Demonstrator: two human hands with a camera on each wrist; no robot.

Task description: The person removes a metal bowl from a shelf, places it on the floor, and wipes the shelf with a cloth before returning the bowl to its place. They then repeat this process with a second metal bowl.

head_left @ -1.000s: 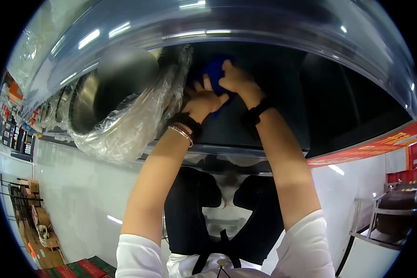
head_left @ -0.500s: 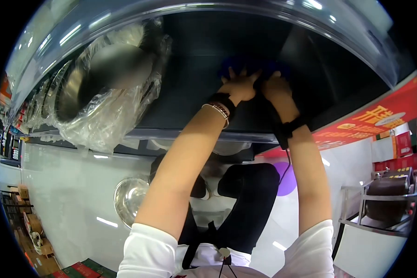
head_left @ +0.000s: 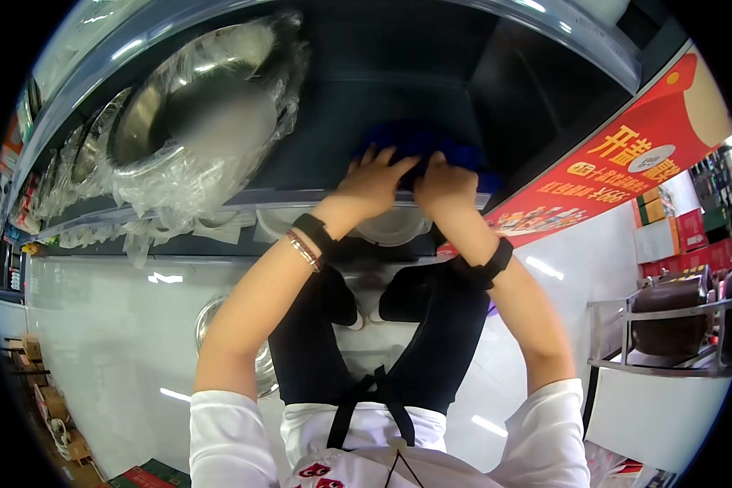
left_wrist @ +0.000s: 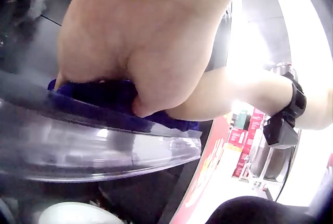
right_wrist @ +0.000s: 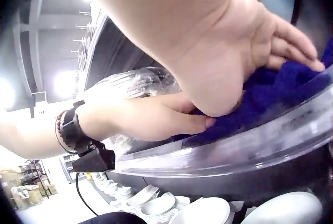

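A deep blue cloth (head_left: 411,137) lies bunched along the front of a dark shelf (head_left: 366,96), right behind its clear plastic edge strip (right_wrist: 244,148). My left hand (head_left: 370,187) presses on the cloth's left part with its fingers spread and its thumb reaching toward the other hand. Close beside it, my right hand (head_left: 447,189) rests on the cloth, its fingers extended over the blue fabric (right_wrist: 291,81) in the right wrist view. The palms hide part of the cloth in both wrist views.
Left on the shelf stands a metal basin (head_left: 142,134) wrapped in clear plastic. A red printed banner (head_left: 610,167) runs along the right side. White bowls (right_wrist: 205,211) sit on the level below, and a shiny metal bowl (head_left: 211,321) is on the floor.
Both hands and the blue cloth first moved right across the shelf, then came back toward its front edge. The head view has shifted, showing more of the red banner.
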